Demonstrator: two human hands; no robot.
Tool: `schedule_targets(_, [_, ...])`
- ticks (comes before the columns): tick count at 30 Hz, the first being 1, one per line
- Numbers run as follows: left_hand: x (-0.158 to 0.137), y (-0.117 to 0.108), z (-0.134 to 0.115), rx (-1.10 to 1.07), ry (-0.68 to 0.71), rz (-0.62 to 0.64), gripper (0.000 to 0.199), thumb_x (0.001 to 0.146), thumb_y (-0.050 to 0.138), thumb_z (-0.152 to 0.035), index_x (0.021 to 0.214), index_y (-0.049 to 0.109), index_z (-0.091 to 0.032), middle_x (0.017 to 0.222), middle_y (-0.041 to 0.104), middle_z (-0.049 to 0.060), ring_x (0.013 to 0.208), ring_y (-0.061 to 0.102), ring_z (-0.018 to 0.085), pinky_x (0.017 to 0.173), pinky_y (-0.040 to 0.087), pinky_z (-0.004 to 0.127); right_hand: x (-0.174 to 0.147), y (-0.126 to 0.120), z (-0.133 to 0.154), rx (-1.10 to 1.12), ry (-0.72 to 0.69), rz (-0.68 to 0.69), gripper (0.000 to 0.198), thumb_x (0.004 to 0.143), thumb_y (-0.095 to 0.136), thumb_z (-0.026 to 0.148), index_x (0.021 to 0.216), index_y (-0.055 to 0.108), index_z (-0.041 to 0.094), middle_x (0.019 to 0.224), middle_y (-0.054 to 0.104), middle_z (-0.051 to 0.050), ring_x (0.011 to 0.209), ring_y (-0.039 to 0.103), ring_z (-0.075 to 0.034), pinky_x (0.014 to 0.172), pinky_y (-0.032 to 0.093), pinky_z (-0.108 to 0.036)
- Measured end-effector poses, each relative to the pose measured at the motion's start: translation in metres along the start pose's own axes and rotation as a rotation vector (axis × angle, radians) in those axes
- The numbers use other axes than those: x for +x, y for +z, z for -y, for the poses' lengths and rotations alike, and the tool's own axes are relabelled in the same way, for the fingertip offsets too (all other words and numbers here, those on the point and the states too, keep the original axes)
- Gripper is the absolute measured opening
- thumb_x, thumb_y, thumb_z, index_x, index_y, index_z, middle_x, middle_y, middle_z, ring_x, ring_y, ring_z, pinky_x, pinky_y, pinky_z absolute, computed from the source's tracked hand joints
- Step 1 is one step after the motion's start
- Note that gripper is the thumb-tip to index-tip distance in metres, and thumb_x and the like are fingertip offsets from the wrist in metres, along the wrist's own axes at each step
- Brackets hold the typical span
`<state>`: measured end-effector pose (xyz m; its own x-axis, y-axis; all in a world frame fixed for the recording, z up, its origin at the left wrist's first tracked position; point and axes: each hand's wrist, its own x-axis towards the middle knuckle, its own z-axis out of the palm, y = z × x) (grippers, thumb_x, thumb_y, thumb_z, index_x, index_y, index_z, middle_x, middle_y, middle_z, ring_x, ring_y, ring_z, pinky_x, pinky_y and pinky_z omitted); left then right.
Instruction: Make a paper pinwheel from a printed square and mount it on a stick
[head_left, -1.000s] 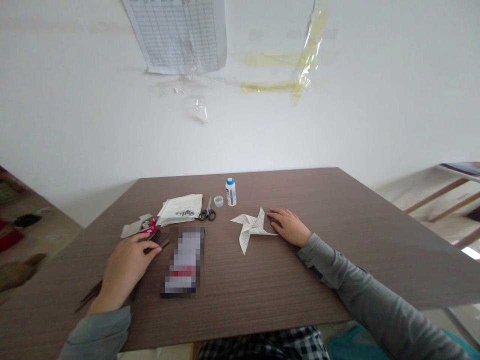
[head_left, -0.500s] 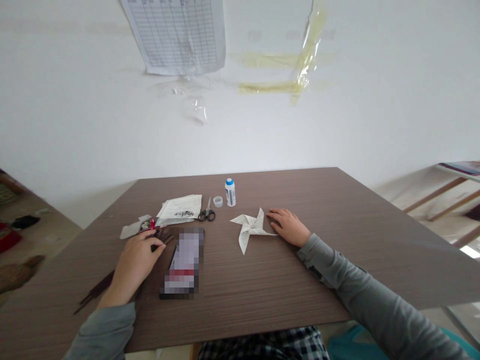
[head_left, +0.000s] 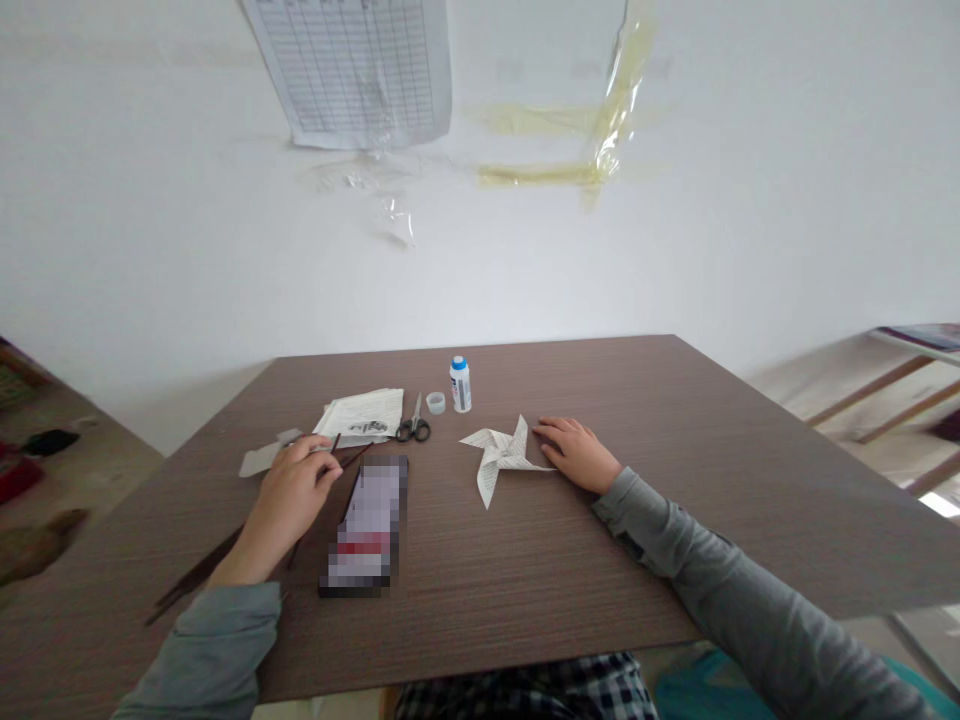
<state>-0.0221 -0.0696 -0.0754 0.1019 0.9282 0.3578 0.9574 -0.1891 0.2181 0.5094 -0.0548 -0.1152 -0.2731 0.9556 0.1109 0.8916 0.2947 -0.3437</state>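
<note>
My left hand (head_left: 298, 488) is over the left part of the table, left of a phone-like device (head_left: 365, 525) whose screen is blurred out. Its fingers are pinched on a thin dark brown stick (head_left: 357, 456); how many sticks it holds, I cannot tell. More dark sticks (head_left: 199, 573) lie in a bundle by my left forearm. A folded paper pinwheel (head_left: 501, 455) with printed text rests mid-table. Just right of it, my right hand (head_left: 577, 452) lies flat with fingers extended, by the tip of one blade.
Behind the device are a stack of printed paper (head_left: 362, 415), scissors (head_left: 413, 428), a clear round cap (head_left: 436, 403) and a white bottle with a blue top (head_left: 460, 388). Paper scraps (head_left: 259, 460) lie left of the stack. A wall stands at the table's far edge.
My left hand has moved right and slightly away from me, and the sticks at its fingers now point differently. My right hand and the pinwheel stay in place.
</note>
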Motion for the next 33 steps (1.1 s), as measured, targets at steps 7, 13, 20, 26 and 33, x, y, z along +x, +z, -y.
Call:
schedule_targets(7, [-0.003,-0.007,-0.004,0.074,0.021,0.104,0.023,0.108,0.067,-0.03,0.086,0.075,-0.03,0.117,0.093,0.012,0.125,0.085,0.041,0.12,0.068,0.054,0.0,0.001,0.0,-0.003,0.002,0.006,0.053,0.126,0.063,0.023,0.174,0.085,0.026,0.191,0.074,-0.017,0.178,0.068,-0.039,0.151,0.054,-0.063])
schedule_targets(13, [-0.007,-0.01,-0.01,0.162,-0.028,0.12,0.021,0.111,0.063,-0.031,0.093,0.076,-0.03,0.122,0.095,0.014,0.127,0.086,0.042,0.115,0.068,0.051,0.001,0.001,-0.002,-0.004,0.002,0.012,0.053,0.126,0.063,0.024,0.175,0.085,0.026,0.191,0.074,-0.018,0.178,0.068,-0.039,0.15,0.054,-0.062])
schedule_targets(20, [-0.011,-0.004,-0.011,0.21,-0.115,0.121,0.022,0.112,0.058,-0.033,0.097,0.074,-0.03,0.116,0.095,0.017,0.121,0.089,0.044,0.11,0.07,0.054,0.001,0.001,-0.003,0.018,-0.005,-0.004,0.051,0.125,0.066,0.025,0.171,0.087,0.029,0.189,0.076,-0.016,0.176,0.07,-0.039,0.149,0.055,-0.062])
schedule_targets(26, [-0.006,0.001,-0.005,0.087,-0.115,0.088,0.02,0.105,0.061,-0.038,0.09,0.071,-0.032,0.111,0.094,0.017,0.117,0.089,0.045,0.107,0.071,0.055,0.0,0.0,-0.002,0.017,-0.003,-0.01,0.052,0.125,0.066,0.023,0.171,0.087,0.029,0.189,0.077,-0.016,0.176,0.07,-0.039,0.149,0.055,-0.062])
schedule_targets(33, [0.004,-0.001,-0.028,-0.097,-0.002,0.031,0.023,0.103,0.063,-0.047,0.09,0.074,-0.032,0.114,0.096,0.016,0.115,0.089,0.042,0.113,0.071,0.056,0.002,-0.003,0.0,0.101,-0.01,-0.049,0.04,0.123,0.072,0.024,0.153,0.098,0.028,0.177,0.085,-0.016,0.168,0.078,-0.04,0.145,0.06,-0.061])
